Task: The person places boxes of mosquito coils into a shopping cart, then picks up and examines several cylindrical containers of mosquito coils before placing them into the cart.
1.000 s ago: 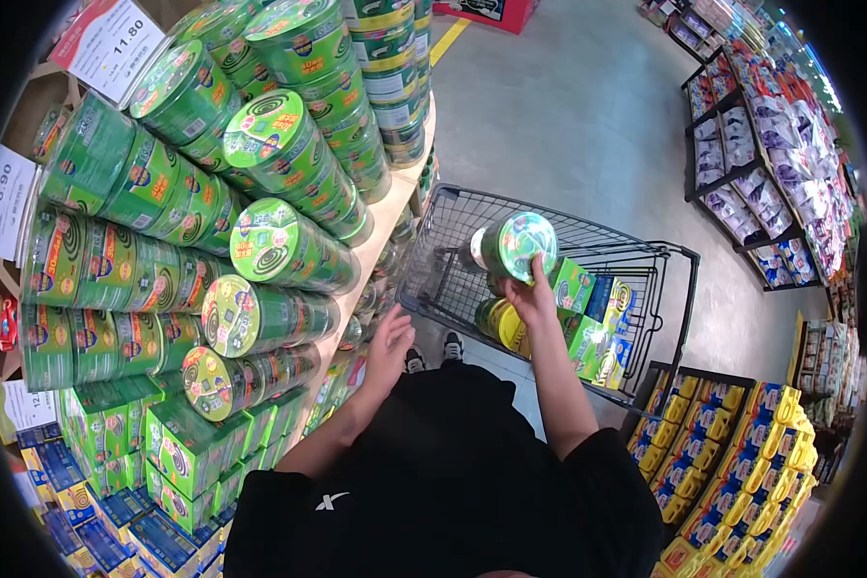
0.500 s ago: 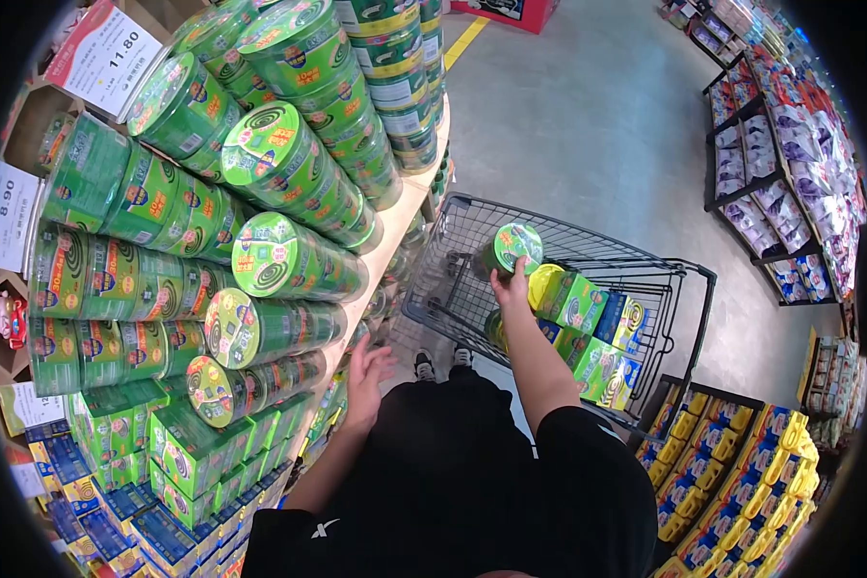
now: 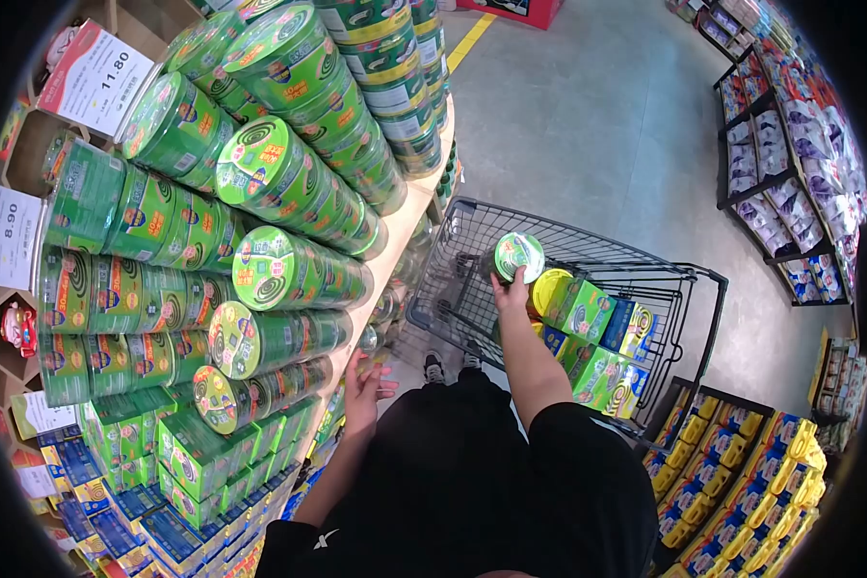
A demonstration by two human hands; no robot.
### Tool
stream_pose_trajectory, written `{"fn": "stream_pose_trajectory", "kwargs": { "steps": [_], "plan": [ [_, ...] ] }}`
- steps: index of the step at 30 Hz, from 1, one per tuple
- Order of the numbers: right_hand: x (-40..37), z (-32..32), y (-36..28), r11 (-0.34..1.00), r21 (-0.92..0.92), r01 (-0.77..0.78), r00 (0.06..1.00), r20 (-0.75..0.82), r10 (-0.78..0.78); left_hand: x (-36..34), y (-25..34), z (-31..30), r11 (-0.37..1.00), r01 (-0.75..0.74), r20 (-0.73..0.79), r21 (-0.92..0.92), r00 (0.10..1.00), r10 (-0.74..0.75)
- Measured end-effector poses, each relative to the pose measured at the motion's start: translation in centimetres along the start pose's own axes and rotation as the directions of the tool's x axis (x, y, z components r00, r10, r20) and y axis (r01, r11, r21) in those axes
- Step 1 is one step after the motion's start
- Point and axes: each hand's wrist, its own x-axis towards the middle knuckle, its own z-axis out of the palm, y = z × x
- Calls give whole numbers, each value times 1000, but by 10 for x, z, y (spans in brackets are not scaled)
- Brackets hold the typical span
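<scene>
While the right hand (image 3: 512,293) grips a round green tub (image 3: 519,257) with a pale, shiny lid, fingers closed around its side, the left hand (image 3: 364,390) is open near the cart (image 3: 595,234), fingers loosely spread and slightly bent. The held tub is over the front half of the cart's basket; whether its base touches the wire cannot be told.

Cart contents: a tub with a yellow lid (image 3: 553,292) just beside the held one, towards the handle. Next to it, green boxes (image 3: 586,310) with coil pictures. Nearest the cart's handle, blue-and-yellow boxes (image 3: 629,329). The forearm hides part of the load.

Left of the cart: a pale wooden shelf (image 3: 402,231) carrying columns of green tubs (image 3: 303,268), lids showing coil designs, some columns leaning in this curved view. Farther left of the cart, price signs (image 3: 99,77), two reading 11.80 and 8.90. Lower left of the cart, stacked green cartons (image 3: 188,453), with blue-and-yellow cartons (image 3: 170,535) below.

Room: smooth grey floor (image 3: 588,116) under and beyond the cart, a yellow stripe (image 3: 469,41) well ahead of it. Right of the cart, a dark rack (image 3: 775,173) of purple-and-white packs. Behind the cart's handle, rows of yellow-and-blue packs (image 3: 742,482).
</scene>
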Motion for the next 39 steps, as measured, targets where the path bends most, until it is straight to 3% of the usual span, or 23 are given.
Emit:
{"fn": "stream_pose_trajectory", "kwargs": {
  "steps": [8, 12, 14, 15, 17, 18, 20, 21, 22, 23, 24, 25, 26, 29, 34, 35, 37, 38, 39],
  "plan": [
    [13, -6, -4, 997, -50, -55, 997, -62, 52, 1, 2, 3, 1000, -9, 11, -14, 1000, 9],
    [9, 5, -7, 977, -91, -194, 969, -173, 176, 3, 9, 9, 999, -31, 33, 26, 999, 30],
    [-31, 31, -12, 939, -153, -309, 925, -279, 259, 2, 25, 15, 993, -120, 86, 17, 989, 118],
    [-43, 39, -13, 897, -192, -397, 905, -247, 348, 0, 37, 19, 986, -166, 110, 13, 980, 163],
    [-92, 102, -19, 812, -356, -463, 872, -345, 346, 4, 73, 29, 903, -429, 105, -37, 897, 430],
    [-115, 129, -22, 821, -439, -366, 930, -192, 313, 8, 96, 35, 826, -557, 85, -83, 822, 563],
    [-162, 182, -24, 824, -548, -143, 958, 131, 254, 20, 154, 37, 697, -695, -30, 180, 704, 710],
    [-196, 215, -28, 807, -590, -37, 931, 273, 243, 26, 181, 43, 653, -747, -147, 123, 637, 757],
    [-224, 245, -28, 789, -610, 74, 880, 412, 237, 40, 206, 38, 570, -783, -179, 251, 541, 822],
    [-235, 267, -21, 763, -627, 156, 793, 540, 282, 53, 230, 37, 553, -792, -241, 259, 501, 831],
    [-257, 288, -11, 735, -639, 226, 781, 570, 255, 72, 249, 33, 566, -779, -306, 270, 488, 817],
    [-270, 306, -4, 695, -638, 330, 673, 676, 300, 93, 262, 27, 580, -758, -366, 298, 471, 803],
    [-296, 324, 0, 605, -679, 415, 666, 680, 306, 112, 271, 20, 604, -751, -393, 268, 487, 780],
    [-320, 361, 25, 534, -709, 461, 595, 693, 406, 149, 288, 8, 704, -658, -499, 267, 531, 685],
    [-306, 385, 76, 526, -660, 536, 511, 750, 420, 143, 307, 7, 802, -597, -422, 8, 725, 544],
    [-302, 386, 83, 526, -641, 559, 487, 767, 417, 145, 306, 7, 783, -622, -369, -14, 731, 574],
    [-312, 389, 88, 451, -676, 582, 536, 737, 413, 154, 301, 4, 742, -667, -264, -68, 729, 631],
    [-317, 390, 91, 434, -679, 592, 552, 734, 396, 168, 296, 2, 764, -644, -374, 32, 702, 607],
    [-320, 390, 93, 417, -682, 600, 568, 731, 378, 164, 299, 4, 742, -670, -342, 2, 697, 631]
  ]
}}
